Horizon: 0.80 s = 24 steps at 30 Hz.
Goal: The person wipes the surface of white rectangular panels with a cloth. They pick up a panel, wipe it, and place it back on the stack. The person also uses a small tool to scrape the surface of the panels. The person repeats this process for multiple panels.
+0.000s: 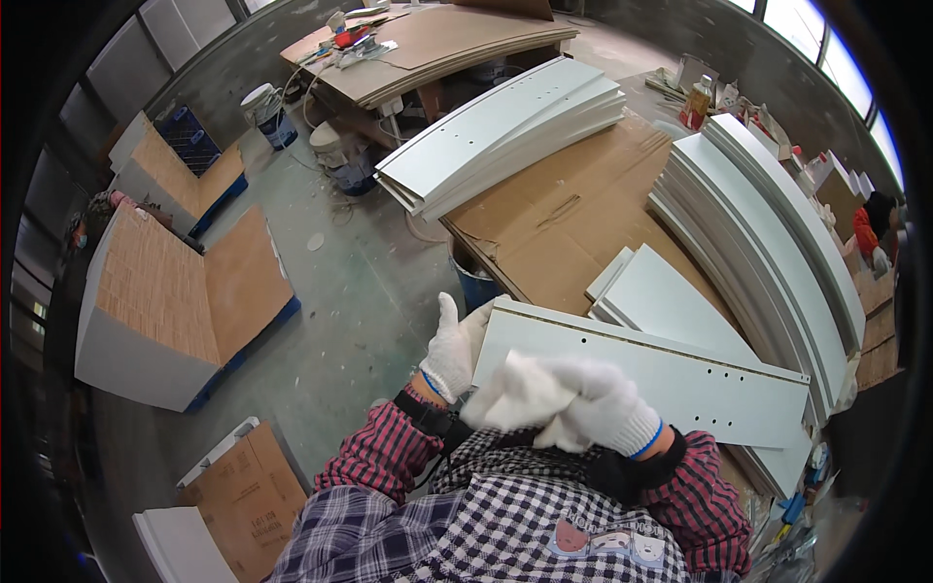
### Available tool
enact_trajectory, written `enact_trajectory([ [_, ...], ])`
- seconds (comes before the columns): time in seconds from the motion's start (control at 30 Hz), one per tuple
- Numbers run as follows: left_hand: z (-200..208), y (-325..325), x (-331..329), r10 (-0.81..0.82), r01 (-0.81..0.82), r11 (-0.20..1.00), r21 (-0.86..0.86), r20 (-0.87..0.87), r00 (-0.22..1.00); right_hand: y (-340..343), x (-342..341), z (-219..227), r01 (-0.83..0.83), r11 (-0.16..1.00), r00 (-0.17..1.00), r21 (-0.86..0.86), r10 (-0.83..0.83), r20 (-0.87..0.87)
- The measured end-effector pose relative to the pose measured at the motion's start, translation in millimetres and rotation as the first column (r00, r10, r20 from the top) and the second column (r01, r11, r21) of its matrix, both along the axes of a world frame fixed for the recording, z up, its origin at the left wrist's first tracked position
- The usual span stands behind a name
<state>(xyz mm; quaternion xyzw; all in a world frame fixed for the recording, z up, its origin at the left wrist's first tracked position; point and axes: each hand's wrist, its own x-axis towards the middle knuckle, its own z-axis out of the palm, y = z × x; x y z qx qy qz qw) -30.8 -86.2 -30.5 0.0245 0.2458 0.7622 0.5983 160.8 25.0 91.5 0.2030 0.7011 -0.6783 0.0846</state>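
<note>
A long white panel (641, 374) with drilled holes and a narrow groove along its far edge lies across in front of me. My left hand (453, 348), in a white knit glove, holds the panel's left end, thumb raised and fingers partly hidden behind it. My right hand (607, 403), gloved too, grips a bunched white cloth (520, 391) over the panel's near edge. Motion blurs the cloth, so whether it touches the surface I cannot tell. Under the panel, smaller white boards (671, 296) rest on the brown cardboard-covered table.
A stack of white panels (505, 126) stands on the table's far side (573, 209), and another stack (753, 233) along its right. Pallets with white-edged boards (155, 291) line the left floor. Buckets (340, 155) stand beyond. A person in red (868, 233) is at far right.
</note>
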Motion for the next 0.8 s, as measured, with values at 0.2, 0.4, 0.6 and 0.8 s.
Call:
enact_trajectory([
  [0.2, 15.8, 1.8, 8.6, -0.131, 0.12, 0.991, -0.054, -0.296, 0.946, -3.6, -24.8, -60.2, 0.337, 0.302, 0.817, 0.892, 0.378, -0.436],
  [0.4, 6.7, -2.8, 5.7, -0.169, 0.153, 0.984, -0.091, -0.211, 0.963, 32.6, 31.4, -68.3, 0.358, 0.201, 0.903, 0.912, 0.172, -0.392],
  [0.6, 1.4, 0.1, 8.2, -0.126, 0.095, 0.99, -0.101, -0.371, 0.92, 53.4, 90.1, -58.8, 0.377, 0.044, 0.926, 0.925, -0.018, -0.377],
  [0.8, -4.7, -2.2, 1.5, -0.13, 0.086, 0.987, -0.136, -0.367, 0.921, 40.4, 67.9, -48.4, 0.464, 0.092, 0.882, 0.881, 0.05, -0.469],
])
